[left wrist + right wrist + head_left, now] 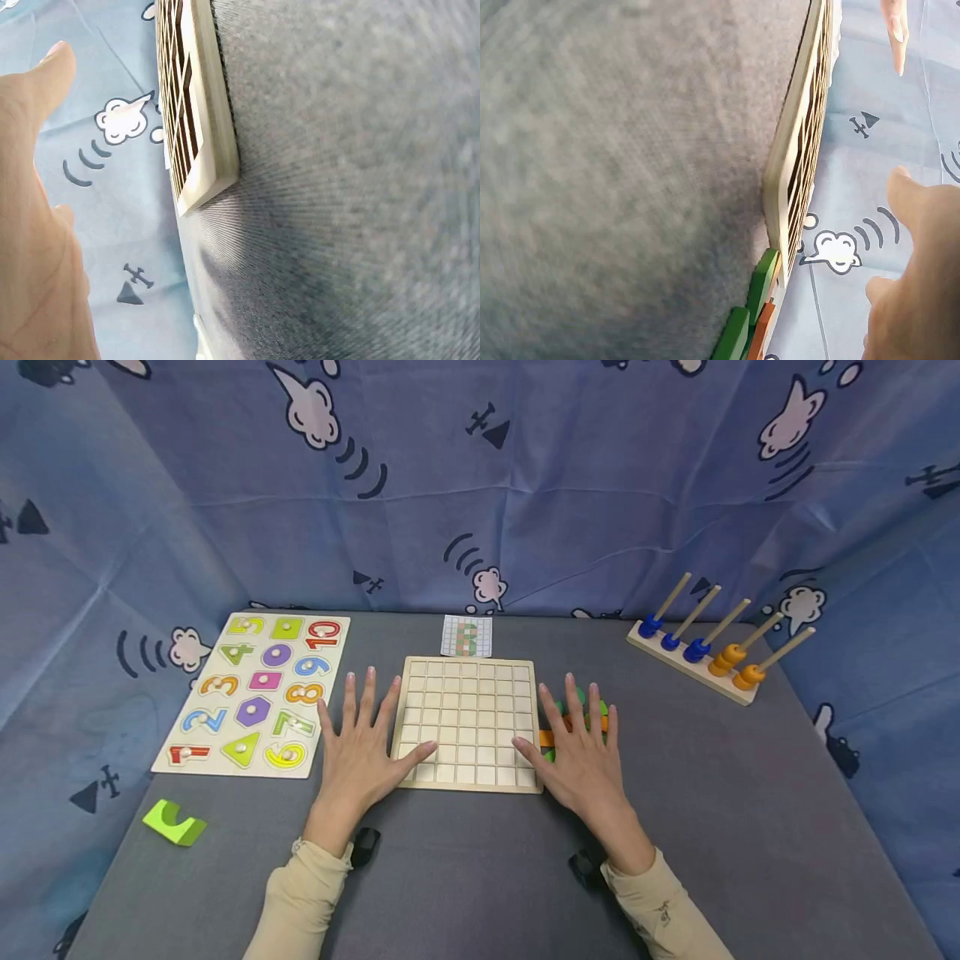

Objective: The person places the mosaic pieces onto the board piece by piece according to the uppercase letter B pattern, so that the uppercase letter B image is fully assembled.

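A square wooden grid board [467, 723] lies mid-table between both hands. My left hand [362, 752] is spread flat over its left side, the thumb reaching over the lower left cells. On the other side my right hand [583, 760] is spread too, its thumb over the lower right edge. Neither hand holds anything. Under the right fingers lie green and orange pieces [547, 739], partly hidden. In the right wrist view, green blocks [762, 283] and an orange block [760, 330] lie beside the board's corner. The left wrist view shows the left hand [37, 225] raised above the board's level.
Behind the board lies a small pattern card [467, 636]. A number and shape puzzle board [251, 693] is at the left, with a green arch block [175, 823] in front of it. A bead-peg stand [693, 662] stands at the back right, near the curtain [420, 527].
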A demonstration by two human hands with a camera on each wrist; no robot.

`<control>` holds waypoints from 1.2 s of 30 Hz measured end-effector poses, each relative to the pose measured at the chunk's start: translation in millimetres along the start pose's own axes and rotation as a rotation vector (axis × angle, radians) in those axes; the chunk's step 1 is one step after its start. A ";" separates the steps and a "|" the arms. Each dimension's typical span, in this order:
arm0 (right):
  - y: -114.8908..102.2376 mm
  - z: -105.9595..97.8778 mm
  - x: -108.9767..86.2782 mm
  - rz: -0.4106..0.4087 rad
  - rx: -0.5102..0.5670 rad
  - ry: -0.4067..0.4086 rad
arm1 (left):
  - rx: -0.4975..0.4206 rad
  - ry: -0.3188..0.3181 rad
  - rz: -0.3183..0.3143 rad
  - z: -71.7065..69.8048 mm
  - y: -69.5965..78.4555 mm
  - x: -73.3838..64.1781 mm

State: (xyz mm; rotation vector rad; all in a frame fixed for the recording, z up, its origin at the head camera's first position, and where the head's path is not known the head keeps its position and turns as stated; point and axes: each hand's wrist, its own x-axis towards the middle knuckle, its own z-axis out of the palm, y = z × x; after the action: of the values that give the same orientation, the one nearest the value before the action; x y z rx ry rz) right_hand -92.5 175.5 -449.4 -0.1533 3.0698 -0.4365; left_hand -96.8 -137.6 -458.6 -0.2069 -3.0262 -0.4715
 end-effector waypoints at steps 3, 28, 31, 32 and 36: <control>0.3 0.3 1.0 0.000 -0.002 0.005 | -0.001 0.001 0.001 0.5 -0.6 0.4; 44.5 -13.9 15.5 -0.022 0.135 -0.045 | -0.297 -0.157 0.035 -3.4 -12.6 -3.4; 53.3 -13.5 18.6 0.004 0.178 -0.068 | -0.317 -0.166 0.028 -1.6 -13.6 -4.2; 55.4 -13.3 19.7 0.007 0.193 -0.071 | -0.320 -0.168 0.028 -0.7 -13.9 -4.4; 60.8 -12.3 23.9 0.005 0.237 -0.071 | -0.330 -0.175 0.031 3.1 -14.3 -5.4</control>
State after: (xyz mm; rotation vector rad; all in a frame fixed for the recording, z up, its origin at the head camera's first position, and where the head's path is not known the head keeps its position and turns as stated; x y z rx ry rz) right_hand -122.5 234.5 -455.1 -0.1497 2.9185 -0.7707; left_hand -93.7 -150.8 -466.3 -0.3289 -3.0854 -0.9989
